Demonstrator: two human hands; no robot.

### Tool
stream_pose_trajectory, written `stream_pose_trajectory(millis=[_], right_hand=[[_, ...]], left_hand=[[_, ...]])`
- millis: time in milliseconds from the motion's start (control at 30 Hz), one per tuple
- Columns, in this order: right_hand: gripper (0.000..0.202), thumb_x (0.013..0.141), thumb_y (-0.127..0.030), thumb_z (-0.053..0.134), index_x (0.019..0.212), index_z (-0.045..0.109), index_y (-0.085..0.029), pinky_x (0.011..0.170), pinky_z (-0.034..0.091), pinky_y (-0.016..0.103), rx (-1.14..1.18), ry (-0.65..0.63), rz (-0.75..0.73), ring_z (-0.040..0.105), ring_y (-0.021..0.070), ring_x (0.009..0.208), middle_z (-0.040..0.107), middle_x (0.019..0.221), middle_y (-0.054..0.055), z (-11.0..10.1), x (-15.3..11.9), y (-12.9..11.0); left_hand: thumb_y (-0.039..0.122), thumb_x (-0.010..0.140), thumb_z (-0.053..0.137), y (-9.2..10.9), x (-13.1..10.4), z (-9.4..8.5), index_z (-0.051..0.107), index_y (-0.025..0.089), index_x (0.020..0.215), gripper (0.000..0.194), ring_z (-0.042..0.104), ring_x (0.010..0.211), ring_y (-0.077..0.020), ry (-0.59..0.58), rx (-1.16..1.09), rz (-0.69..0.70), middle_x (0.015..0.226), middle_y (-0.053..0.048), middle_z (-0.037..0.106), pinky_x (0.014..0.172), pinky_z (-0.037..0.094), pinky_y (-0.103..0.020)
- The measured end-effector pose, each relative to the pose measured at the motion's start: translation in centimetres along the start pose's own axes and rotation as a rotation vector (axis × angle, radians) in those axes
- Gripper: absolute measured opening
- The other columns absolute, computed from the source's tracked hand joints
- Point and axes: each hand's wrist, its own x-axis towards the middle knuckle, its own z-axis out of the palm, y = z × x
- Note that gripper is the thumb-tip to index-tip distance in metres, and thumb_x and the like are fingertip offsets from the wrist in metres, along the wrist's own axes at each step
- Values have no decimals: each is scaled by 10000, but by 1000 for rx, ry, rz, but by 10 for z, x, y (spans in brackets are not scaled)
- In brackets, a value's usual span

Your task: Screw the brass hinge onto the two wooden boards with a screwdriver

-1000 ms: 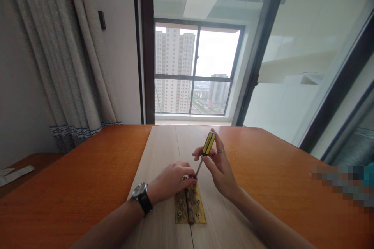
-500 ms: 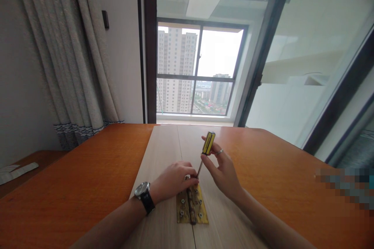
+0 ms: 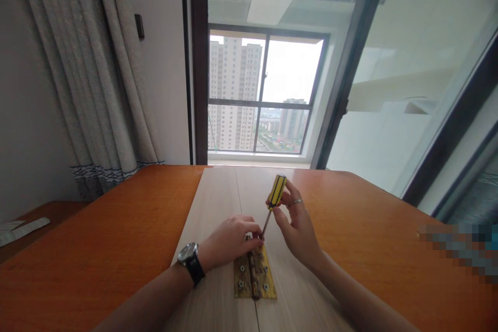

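Observation:
My right hand (image 3: 298,223) holds a screwdriver (image 3: 277,192) by its yellow and black handle, thumb and fingers around it. The shaft slants down to the left. At its tip, the thumb and fingers of my left hand (image 3: 235,236) are pinched together over the far end of a brass-coloured hinge (image 3: 254,275); they hide the tip and whatever they grip there. Several cross-head screws sit in both leaves of the hinge. It lies flat across the seam between two pale wooden boards (image 3: 210,207).
Beneath the boards is an orange-brown wooden table (image 3: 128,238). A grey curtain (image 3: 93,88) hangs at the left, with white strips (image 3: 27,231) lying below it. Glass panels in dark frames (image 3: 200,72) stand behind the table.
My right fingers have shifted around the screwdriver handle, and the handle has turned to show another side. My left hand stays nearly where it was on the hinge.

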Motion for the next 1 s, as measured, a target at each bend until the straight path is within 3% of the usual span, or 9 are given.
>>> stream_pose_trajectory(millis=[400, 600, 767, 933, 1000], right_hand=[[629, 912, -194, 479, 1497, 254, -247, 876, 466, 457, -27, 1, -6, 620, 240, 898, 671, 955, 70, 1, 1, -8], [696, 935, -207, 466, 1543, 134, -268, 912, 455, 460, -1, 2, -23, 598, 231, 915, 660, 1005, 71, 2, -2, -7], [635, 923, -209, 496, 1506, 252, -264, 907, 452, 465, -47, -3, -37, 607, 236, 906, 670, 968, 66, 1, 0, -9], [831, 865, -241, 621, 1539, 136, -261, 890, 472, 445, -38, 17, -28, 604, 240, 910, 662, 987, 62, 4, -2, -8], [816, 875, -256, 618, 1536, 138, -251, 873, 474, 436, -52, 15, -6, 613, 240, 885, 675, 951, 53, 5, -2, -8]], left_hand=[[287, 905, 598, -2, 1, 1, 693, 196, 877, 135, 608, 847, -160, -9, 2, 1, 888, -21, 650, 789, 453, -243], [272, 908, 604, -2, 1, 2, 685, 187, 860, 126, 604, 846, -152, 10, -7, 24, 882, -15, 645, 811, 447, -239], [283, 905, 610, -2, 1, 2, 687, 190, 868, 126, 608, 855, -159, -4, -2, 8, 887, -17, 646, 803, 449, -244], [296, 904, 607, -2, 1, 1, 694, 194, 866, 140, 615, 874, -166, -6, -4, -4, 897, -20, 656, 826, 452, -254], [297, 904, 609, -2, 1, 2, 694, 194, 863, 140, 615, 867, -165, 3, -3, 0, 891, -19, 656, 824, 451, -252]])
